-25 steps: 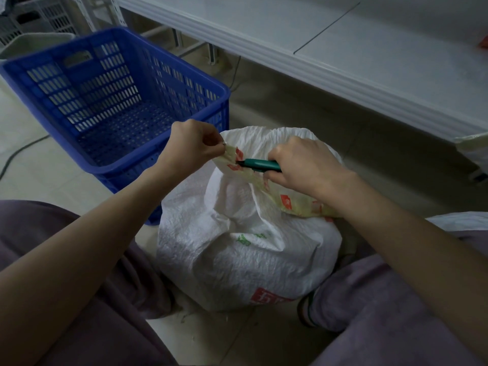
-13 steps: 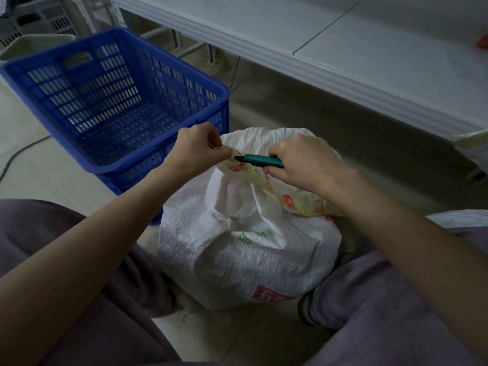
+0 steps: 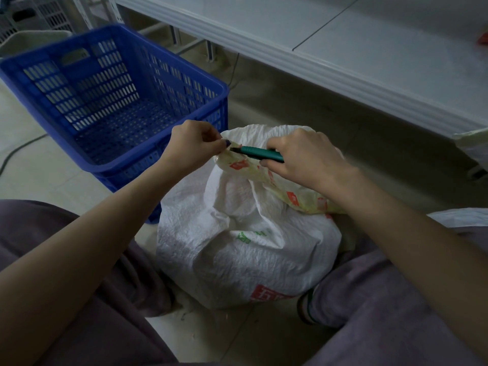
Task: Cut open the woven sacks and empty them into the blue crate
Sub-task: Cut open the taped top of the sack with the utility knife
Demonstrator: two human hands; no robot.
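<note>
The main danger here is the blade. The right hand [image 3: 303, 157] is gripping a green cutter [image 3: 260, 154] with curled fingers, and its dark tip is pointing straight at the left hand [image 3: 195, 146], which is pinching the sack's yellowish top edge [image 3: 237, 165] just beside that tip. If the woven cloth is giving way all at once, the blade is likely jumping forward into the left thumb or fingers. Cutting towards the holding hand is what is making this risky. A deep stroke could also be slicing into whatever is inside. If the left pinch is slipping, the edge is going slack and the cutter is skidding instead of biting. I cannot tell whether the blade is already through the cloth.

The sack [image 3: 245, 247] is standing directly beneath both hands, between the person's knees, its gathered top rising up into the two grips. The blue crate [image 3: 171, 56] is sitting beyond the left hand, close beside the sack, with nothing from the sack lying in it yet.
</note>
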